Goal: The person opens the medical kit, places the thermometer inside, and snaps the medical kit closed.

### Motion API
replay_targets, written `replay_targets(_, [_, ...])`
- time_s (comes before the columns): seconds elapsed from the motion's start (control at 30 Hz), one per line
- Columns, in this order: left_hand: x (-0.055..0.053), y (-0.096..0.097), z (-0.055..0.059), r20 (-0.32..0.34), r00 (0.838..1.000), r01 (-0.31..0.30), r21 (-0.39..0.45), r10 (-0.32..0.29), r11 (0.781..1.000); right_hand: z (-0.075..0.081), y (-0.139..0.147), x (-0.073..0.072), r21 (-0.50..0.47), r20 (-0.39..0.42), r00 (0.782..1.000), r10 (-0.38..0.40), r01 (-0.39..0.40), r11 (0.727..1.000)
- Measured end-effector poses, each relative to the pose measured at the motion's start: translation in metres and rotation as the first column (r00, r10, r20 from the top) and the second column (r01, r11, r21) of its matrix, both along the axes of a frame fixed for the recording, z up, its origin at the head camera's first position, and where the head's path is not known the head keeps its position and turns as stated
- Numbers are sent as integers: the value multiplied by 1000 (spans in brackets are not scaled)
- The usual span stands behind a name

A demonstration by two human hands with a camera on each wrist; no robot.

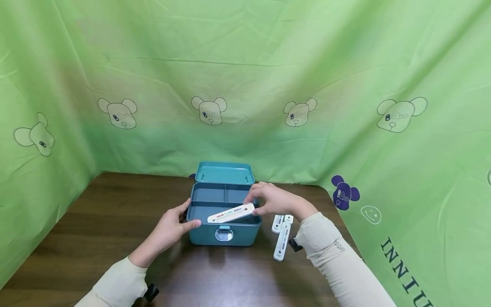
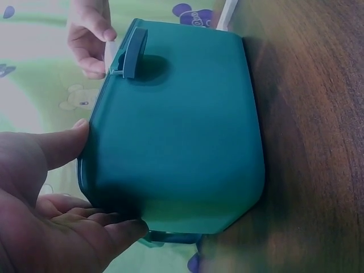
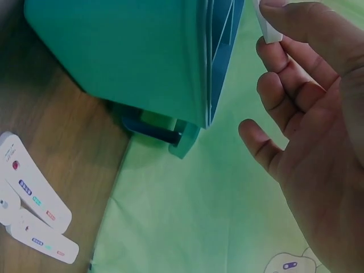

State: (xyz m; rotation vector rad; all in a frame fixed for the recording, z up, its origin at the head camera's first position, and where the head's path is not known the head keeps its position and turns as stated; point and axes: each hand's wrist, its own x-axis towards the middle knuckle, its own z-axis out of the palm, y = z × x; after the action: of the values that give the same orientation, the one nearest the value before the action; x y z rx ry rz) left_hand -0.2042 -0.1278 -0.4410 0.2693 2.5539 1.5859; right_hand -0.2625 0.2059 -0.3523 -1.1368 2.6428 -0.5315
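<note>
1. While its thumb and fingers are spread apart around the near left corner, the left hand (image 1: 170, 226) touches a teal, box-shaped case (image 1: 239, 236), which stands on the dark brown wooden table (image 1: 115, 221) with its lid (image 1: 225, 172) open at the far side.
2. Over the case's near compartment slants a slim white strip with rounded ends and coloured marks (image 1: 230, 214); whether its left end touches the case, I cannot tell.
3. At its right end, the right hand (image 1: 276, 200) pinches it between thumb and fingers.
4. Right of the case, similar white strips (image 1: 281, 241) lie close together.
</note>
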Motion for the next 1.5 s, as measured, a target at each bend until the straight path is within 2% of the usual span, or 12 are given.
replay_targets(0.23, [1,2,2,-3,1000,-4,-28,4,1000,-8,-8,-3,-15,-4,1000,27,-28,1000])
replay_targets(0.47, [0,2,5,-11,1000,-11,-61,10,998,-14,-16,-7,-9,-51,995,82,-83,997])
replay_targets(0.8, [2,2,4,-2,1000,-25,-71,25,997,-15,-25,-6,-18,-49,993,109,-110,994])
replay_targets(0.93, [2,3,5,-13,1000,-25,-65,24,998,-17,-28,-5,-28,-42,993,112,-113,993])
replay_targets(1.2, [2,4,5,-13,1000,-26,-58,26,998,-26,-33,-4,-27,27,996,85,-84,996])
replay_targets(1.5, [2,4,5,-10,999,-38,-62,37,997,-29,-35,-5,-30,-7,996,88,-88,996])
